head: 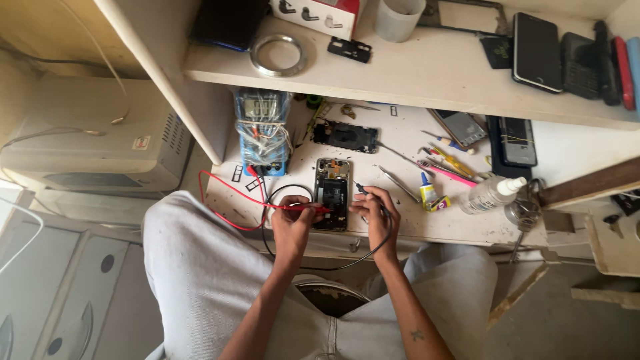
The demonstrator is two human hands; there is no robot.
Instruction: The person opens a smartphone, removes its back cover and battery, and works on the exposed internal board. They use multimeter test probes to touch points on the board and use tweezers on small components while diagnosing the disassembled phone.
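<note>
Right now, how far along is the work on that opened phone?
Done: the phone lies with its back off, insides exposed. In hand: the left hand holds the red probe and the right hand the black probe on it, wired to the multimeter. Left: it is still unclosed.

On the tabletop [413, 230], the multimeter [262, 131] lies left of the opened phone [332, 193]; the glue bottle [427, 191] lies right of the phone.
</note>
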